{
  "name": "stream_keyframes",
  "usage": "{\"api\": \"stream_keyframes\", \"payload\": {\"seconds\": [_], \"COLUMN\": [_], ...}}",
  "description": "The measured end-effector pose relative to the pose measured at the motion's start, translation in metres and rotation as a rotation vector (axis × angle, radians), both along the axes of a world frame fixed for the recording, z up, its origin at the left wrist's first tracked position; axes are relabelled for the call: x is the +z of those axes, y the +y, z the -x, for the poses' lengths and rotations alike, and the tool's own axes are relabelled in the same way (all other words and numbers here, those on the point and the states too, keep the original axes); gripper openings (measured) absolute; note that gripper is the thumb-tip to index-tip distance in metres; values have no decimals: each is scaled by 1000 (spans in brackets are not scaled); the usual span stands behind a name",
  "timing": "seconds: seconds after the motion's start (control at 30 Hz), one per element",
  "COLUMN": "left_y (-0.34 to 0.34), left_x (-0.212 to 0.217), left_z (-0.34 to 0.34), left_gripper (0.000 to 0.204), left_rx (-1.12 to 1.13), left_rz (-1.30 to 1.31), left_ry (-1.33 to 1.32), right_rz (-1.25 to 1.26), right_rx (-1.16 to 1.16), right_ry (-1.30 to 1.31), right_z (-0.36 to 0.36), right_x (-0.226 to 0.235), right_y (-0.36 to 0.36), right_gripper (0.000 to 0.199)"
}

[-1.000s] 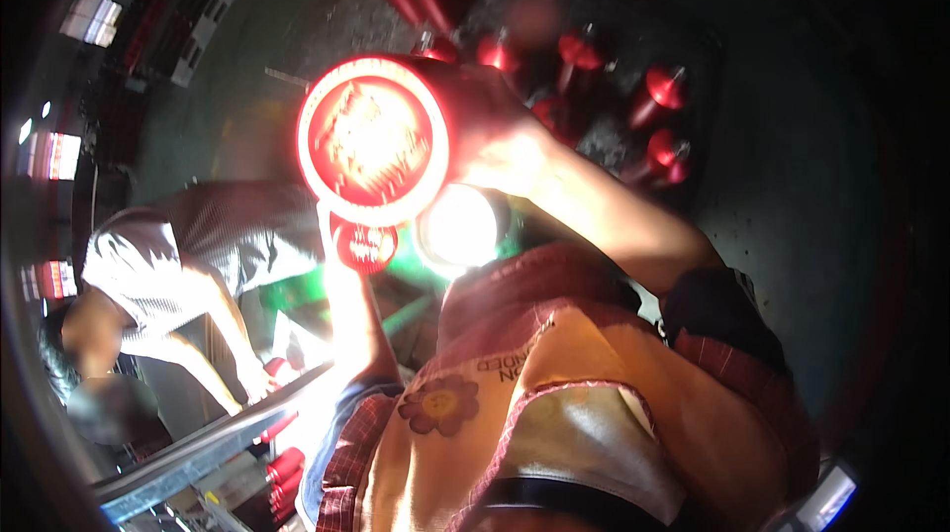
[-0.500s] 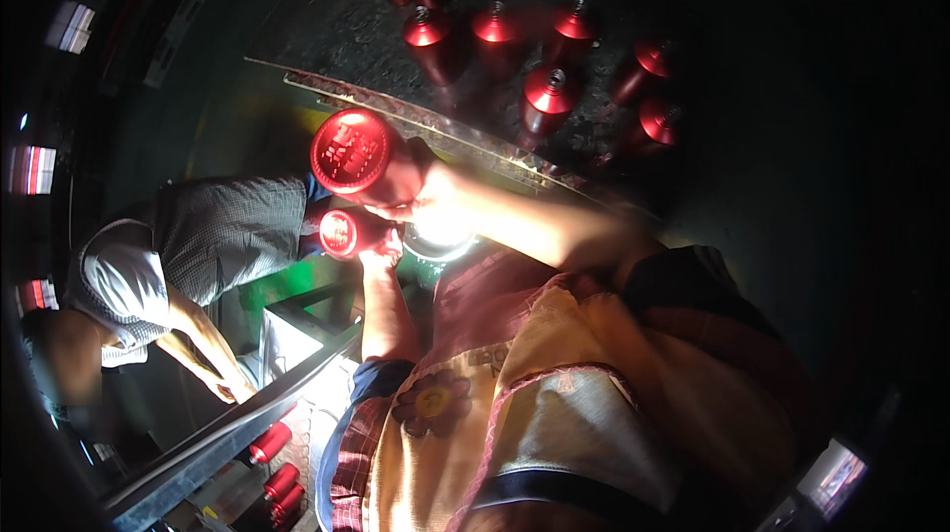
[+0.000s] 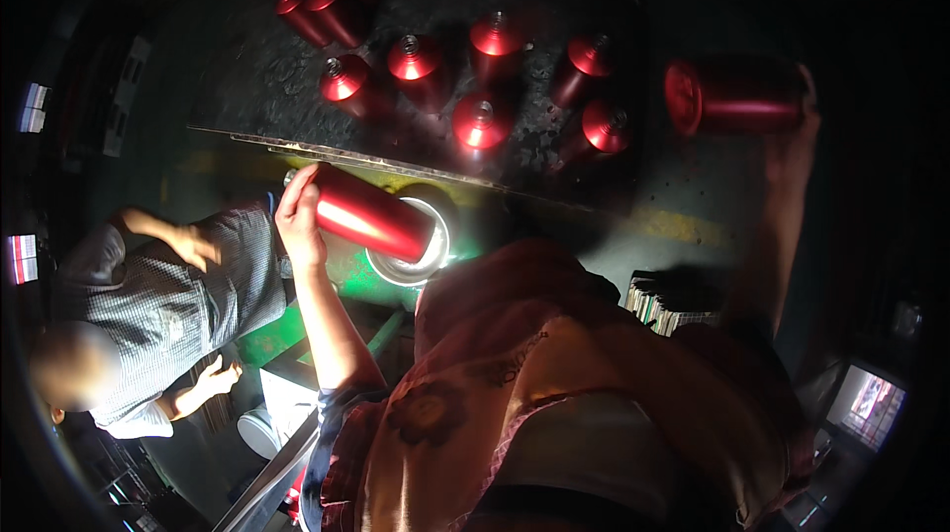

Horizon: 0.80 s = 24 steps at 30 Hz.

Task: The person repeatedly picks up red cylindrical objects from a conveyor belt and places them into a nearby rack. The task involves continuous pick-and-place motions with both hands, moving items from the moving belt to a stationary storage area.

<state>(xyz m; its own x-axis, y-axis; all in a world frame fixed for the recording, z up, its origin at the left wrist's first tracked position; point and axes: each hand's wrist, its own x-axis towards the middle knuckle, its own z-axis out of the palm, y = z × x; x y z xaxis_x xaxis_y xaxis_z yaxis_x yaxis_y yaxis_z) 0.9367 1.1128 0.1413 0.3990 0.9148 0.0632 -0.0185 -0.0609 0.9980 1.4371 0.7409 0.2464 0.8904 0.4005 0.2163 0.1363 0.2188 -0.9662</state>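
Note:
My left hand (image 3: 301,220) is closed round the neck end of a red metal bottle (image 3: 371,217), held tilted with its base end over a bright round white ring-shaped thing (image 3: 444,235), perhaps a lamp or bucket. Far out to the right, my right hand (image 3: 809,114) grips a second red bottle (image 3: 747,96) by its neck end. That bottle lies level in the air, base turned left, beside the dark table (image 3: 233,108). Several more red bottles (image 3: 483,126) with narrow threaded necks stand upright on the table.
A co-worker in a checked garment (image 3: 223,280) is at the left, both hands apart from mine. Below them are a white bucket (image 3: 257,431) and a metal rail (image 3: 272,478). A stack of thin sheets (image 3: 653,309) lies below the table's right end.
My hands have moved apart: the right swung far right with a bottle, while the left tilted its bottle and moved up and left. The view shifted, and the co-worker's hands rose.

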Motion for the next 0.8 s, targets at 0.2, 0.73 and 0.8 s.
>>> {"api": "stream_keyframes", "payload": {"seconds": [0.2, 0.73, 0.8], "left_y": [2, -8, 1], "left_x": [14, 33, 32], "left_z": [-99, -163, -175], "left_gripper": [36, 27, 25], "left_rx": [-75, -135, -160], "left_rz": [-700, -691, -549], "left_ry": [429, 500, 481], "right_rz": [954, 544, 465], "right_rx": [-381, 58, 215], "right_ry": [-794, -851, -720], "right_z": [-37, -24, -33], "right_x": [-45, -111, -104], "right_y": [7, 102, 110], "right_gripper": [42, 42, 36]}}
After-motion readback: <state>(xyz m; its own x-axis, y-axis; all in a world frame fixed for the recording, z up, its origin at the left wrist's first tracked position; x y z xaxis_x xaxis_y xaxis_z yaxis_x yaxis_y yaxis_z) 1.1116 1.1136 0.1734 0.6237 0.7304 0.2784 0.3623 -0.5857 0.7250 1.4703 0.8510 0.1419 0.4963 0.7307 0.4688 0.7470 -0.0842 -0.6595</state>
